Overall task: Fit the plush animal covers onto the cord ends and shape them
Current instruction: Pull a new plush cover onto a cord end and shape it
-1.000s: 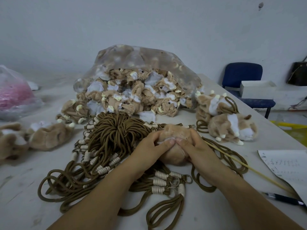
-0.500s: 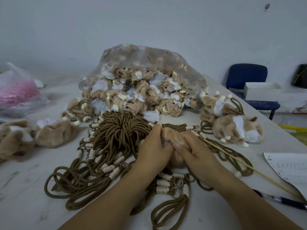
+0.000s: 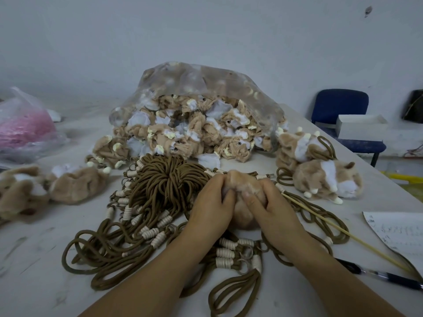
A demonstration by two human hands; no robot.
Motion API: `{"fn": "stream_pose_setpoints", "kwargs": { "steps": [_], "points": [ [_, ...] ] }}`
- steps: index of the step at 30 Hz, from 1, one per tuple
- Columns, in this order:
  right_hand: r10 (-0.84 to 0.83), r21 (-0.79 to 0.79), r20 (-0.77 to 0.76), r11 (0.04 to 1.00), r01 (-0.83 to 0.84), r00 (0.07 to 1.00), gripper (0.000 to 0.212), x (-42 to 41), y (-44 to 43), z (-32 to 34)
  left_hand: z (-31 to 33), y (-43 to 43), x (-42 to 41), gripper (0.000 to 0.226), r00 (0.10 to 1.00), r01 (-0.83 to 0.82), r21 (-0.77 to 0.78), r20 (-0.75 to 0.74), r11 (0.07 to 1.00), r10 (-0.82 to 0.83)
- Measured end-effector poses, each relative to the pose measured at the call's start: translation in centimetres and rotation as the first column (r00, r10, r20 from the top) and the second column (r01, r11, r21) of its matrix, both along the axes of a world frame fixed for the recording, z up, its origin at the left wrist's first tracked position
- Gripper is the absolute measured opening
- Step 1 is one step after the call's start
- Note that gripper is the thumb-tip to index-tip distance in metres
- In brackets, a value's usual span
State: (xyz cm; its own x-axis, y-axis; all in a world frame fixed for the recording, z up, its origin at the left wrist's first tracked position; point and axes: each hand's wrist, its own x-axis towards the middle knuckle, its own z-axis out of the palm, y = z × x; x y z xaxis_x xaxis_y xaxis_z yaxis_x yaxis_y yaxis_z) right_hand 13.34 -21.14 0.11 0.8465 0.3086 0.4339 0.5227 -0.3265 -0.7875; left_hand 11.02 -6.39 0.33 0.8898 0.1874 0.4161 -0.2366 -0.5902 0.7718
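Observation:
A tan plush animal cover (image 3: 243, 216) sits between both my hands at the table's middle. My left hand (image 3: 214, 204) grips its left side and my right hand (image 3: 265, 207) grips its right side, thumbs pressing into its top. The cover's far side is hidden by my fingers. A big bundle of brown cords (image 3: 169, 179) with cream wrapped ends and metal rings lies under and left of my hands. A clear bag (image 3: 206, 88) behind holds several inside-out plush covers. Two shaped plush animals (image 3: 325, 181) with cord loops lie at the right.
A thin wooden stick (image 3: 343, 232) lies slanting at the right, beside a sheet of paper (image 3: 398, 234) and a pen (image 3: 389, 276). Loose tan covers (image 3: 73, 184) lie at the left. A bag of pink material (image 3: 23, 126) stands far left. A blue chair (image 3: 343, 106) stands beyond the table edge.
Both hands have closed tighter on the plush cover and pushed it a little away from me, thumbs now digging into its top. The view shifted slightly.

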Motion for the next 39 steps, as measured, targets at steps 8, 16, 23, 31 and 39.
{"fn": "stream_pose_setpoints", "kwargs": {
  "steps": [8, 16, 23, 31, 39],
  "points": [
    [0.019, -0.071, -0.035, 0.997, -0.022, 0.999, 0.013, -0.1, 0.5, -0.5, 0.2, 0.0, 0.0, 0.03, 0.99, -0.112, -0.307, -0.118, 0.945, 0.079],
    [-0.1, 0.067, -0.09, 0.992, 0.106, 0.991, 0.011, 1.1, -1.4, 0.1, -0.2, -0.1, 0.1, 0.036, 0.956, 0.124, -0.319, -0.214, 0.94, -0.199],
    [-0.02, -0.143, 0.219, 0.988, 0.052, 0.976, 0.027, 0.6, -0.6, 0.2, -0.2, -0.3, 0.0, 0.024, 0.967, 0.02, -0.333, -0.234, 0.943, -0.103],
    [0.197, -0.334, 0.474, 0.942, -0.032, 0.858, 0.027, -0.4, 0.4, 1.1, 0.1, 0.1, -0.1, 0.038, 0.974, -0.108, -0.474, -0.226, 0.874, -0.002],
    [-0.184, -0.043, 0.106, 0.981, 0.189, 0.977, 0.036, 0.8, -1.7, 0.7, 0.3, 0.0, -0.2, 0.034, 0.982, 0.113, -0.3, -0.112, 0.947, -0.152]
  ]
}}
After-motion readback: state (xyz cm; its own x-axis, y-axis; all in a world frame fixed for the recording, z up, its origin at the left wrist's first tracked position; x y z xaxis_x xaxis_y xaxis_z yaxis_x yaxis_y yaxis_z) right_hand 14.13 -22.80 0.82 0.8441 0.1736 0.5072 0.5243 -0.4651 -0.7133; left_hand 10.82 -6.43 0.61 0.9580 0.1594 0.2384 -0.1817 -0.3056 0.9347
